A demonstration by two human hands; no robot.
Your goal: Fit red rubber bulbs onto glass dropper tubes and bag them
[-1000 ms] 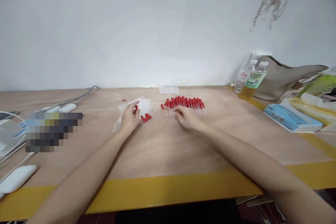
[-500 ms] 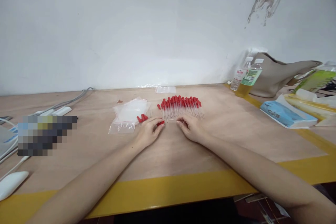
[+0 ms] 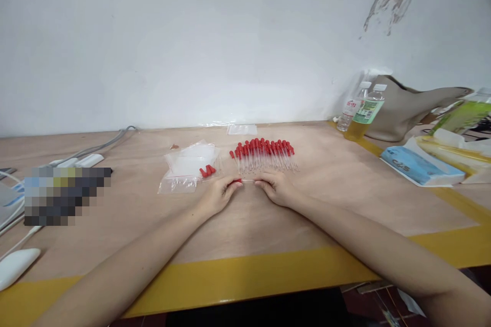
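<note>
My left hand pinches a small red rubber cap between thumb and fingers. My right hand pinches a thin clear glass tube whose end meets the cap, so both hands hold one dropper between them just above the table. Right behind my hands lies a row of several finished droppers with red caps. To the left, a few loose red caps lie on a stack of clear zip bags.
A wooden table with a yellow taped front edge. Cables and white adapters at the left, a white device at the near left. Two bottles, a beige bag and blue tissue pack at the right. Small clear bag by the wall.
My left hand left the bags with a red cap and came to the middle. My right hand brought a glass tube from the row; cap and tube now meet between them.
</note>
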